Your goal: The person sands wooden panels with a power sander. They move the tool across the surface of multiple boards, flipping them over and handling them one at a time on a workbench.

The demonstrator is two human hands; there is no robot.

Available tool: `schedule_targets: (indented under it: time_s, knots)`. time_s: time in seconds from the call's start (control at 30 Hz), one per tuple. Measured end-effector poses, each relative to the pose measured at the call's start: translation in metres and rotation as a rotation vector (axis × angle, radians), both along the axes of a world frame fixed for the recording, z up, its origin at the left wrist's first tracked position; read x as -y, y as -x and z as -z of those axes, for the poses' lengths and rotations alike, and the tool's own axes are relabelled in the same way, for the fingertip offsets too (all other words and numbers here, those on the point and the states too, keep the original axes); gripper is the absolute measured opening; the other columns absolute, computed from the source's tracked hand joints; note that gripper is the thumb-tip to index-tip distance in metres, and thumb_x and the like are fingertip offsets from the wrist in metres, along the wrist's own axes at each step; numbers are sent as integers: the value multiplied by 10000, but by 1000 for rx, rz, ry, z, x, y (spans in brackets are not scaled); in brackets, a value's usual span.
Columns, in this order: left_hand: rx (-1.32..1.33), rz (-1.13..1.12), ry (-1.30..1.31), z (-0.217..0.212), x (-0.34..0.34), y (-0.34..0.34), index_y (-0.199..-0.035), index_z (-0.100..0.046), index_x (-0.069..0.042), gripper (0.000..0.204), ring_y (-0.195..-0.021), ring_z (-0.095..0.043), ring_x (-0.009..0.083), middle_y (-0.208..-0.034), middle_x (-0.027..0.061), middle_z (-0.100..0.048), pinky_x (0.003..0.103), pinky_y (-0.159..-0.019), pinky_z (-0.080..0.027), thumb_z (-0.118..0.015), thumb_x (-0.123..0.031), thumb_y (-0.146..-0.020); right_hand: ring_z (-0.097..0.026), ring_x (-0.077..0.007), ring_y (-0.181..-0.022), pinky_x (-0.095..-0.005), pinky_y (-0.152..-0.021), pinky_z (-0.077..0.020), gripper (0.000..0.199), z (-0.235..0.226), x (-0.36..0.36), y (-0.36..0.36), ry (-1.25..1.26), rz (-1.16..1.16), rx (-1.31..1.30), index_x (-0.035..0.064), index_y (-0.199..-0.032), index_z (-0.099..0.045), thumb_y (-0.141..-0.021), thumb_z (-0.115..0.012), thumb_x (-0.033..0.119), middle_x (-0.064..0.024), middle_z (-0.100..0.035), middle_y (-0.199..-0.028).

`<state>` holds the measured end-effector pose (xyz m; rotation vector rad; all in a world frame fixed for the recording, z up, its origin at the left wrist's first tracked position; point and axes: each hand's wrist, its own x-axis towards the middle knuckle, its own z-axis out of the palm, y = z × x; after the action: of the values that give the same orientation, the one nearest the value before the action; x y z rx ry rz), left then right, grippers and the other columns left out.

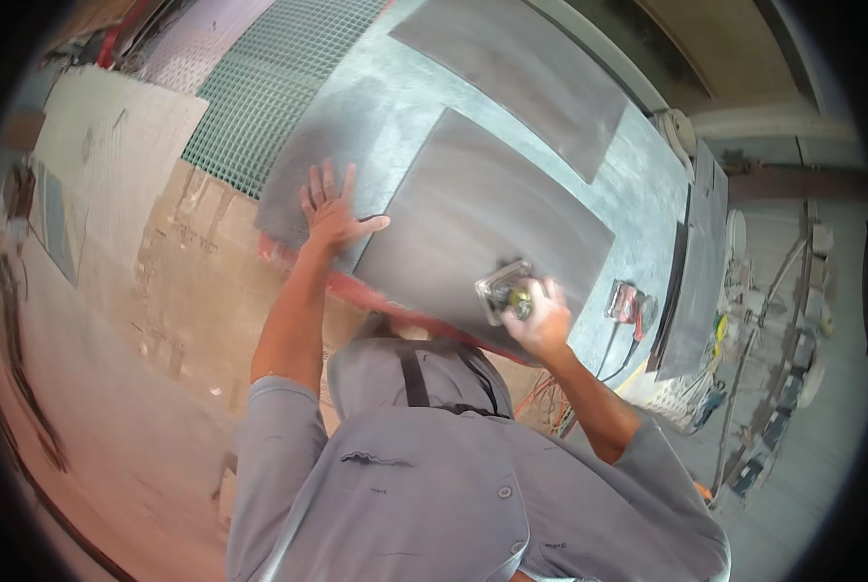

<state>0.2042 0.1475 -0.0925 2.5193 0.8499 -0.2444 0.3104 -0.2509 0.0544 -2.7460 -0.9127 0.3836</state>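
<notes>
A dark grey flat panel lies on the dusty worktable in front of me. My right hand is wrapped round a small sander with a rectangular pad, which sits on the panel near its front edge. Blur softens the sander and my fingers. Fingers spread, my left hand rests flat on the grey-dusted tabletop, just left of the panel. Its thumb reaches to the panel's left edge.
Another grey panel lies at the far side. At the right is a red sander with a dark cord, beside dark sheets standing on edge. A green grating lies far left, cardboard below it.
</notes>
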Motion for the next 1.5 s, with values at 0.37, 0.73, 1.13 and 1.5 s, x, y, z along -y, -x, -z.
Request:
schedule_targets:
  time_s: [0.37, 0.73, 1.13, 1.5]
  knots:
    - [17, -119, 203, 9, -8, -5, -1776, -258, -272, 858, -1706, 149, 362, -1871, 131, 40, 609, -1329, 119, -329, -770, -1081, -596, -399, -1249, -531, -917, -631, 525, 0, -222, 62, -50, -514, -164, 132, -1250, -673, -778, -869, 250, -154, -603, -1340]
    - [-31, -62, -39, 19, -12, -7, -1778, -240, -246, 1069, -1707, 48, 420, -1857, 195, -51, 657, -1331, 3, -542, -847, -947, -600, -395, -1278, -546, -931, -629, 512, 4, -164, 106, -191, -335, -133, 124, -1239, -677, -784, -864, 266, -156, -616, -1336]
    - [-74, 30, -132, 9, -2, -2, -1794, -113, -250, 1442, -1700, 50, 453, -1851, 223, -19, 671, -1328, 0, -846, -830, -696, -666, -435, -1059, -519, -935, -563, 478, 9, 137, 104, -166, 596, 81, 50, -1181, -692, -775, -838, 254, -201, -667, -1138]
    - [-103, 67, -172, 13, -2, -7, -1793, -117, -231, 1427, -1693, 47, 480, -1848, 235, -8, 701, -1311, -13, -829, -843, -718, -666, -465, -1036, -547, -889, -553, 462, 32, 157, -28, -195, 660, 265, 60, -1126, -691, -774, -828, 327, -238, -651, -1124]
